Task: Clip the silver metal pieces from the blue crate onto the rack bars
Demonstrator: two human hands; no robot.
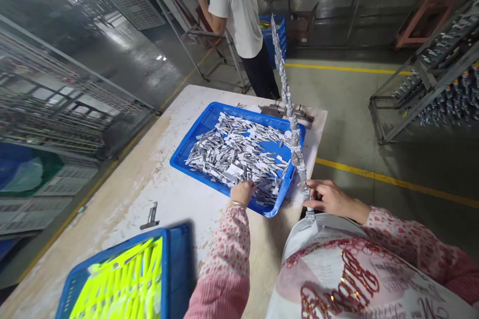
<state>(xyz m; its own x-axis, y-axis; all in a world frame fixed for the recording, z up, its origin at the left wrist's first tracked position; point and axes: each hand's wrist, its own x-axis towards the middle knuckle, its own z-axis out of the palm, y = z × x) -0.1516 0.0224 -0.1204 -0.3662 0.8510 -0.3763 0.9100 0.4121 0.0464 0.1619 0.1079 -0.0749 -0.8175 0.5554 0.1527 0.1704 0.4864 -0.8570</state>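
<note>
A blue tray (194, 132) on the worn white table (157, 194) holds a heap of small silver metal pieces (239, 152). My left hand (242, 193) reaches into the near edge of the heap, fingers curled down among the pieces. My right hand (329, 198) pinches the lower end of a long thin rod strung with silver pieces (288, 104). The rod slants up from my lap past the tray's right corner.
A second blue tray (175, 264) with yellow-green parts sits at the near left. A small metal clip (151, 216) lies on the table. A metal fixture (279, 109) rests at the far edge. A person in a white shirt (235, 5) stands beyond. Racks of parts (441, 79) stand right.
</note>
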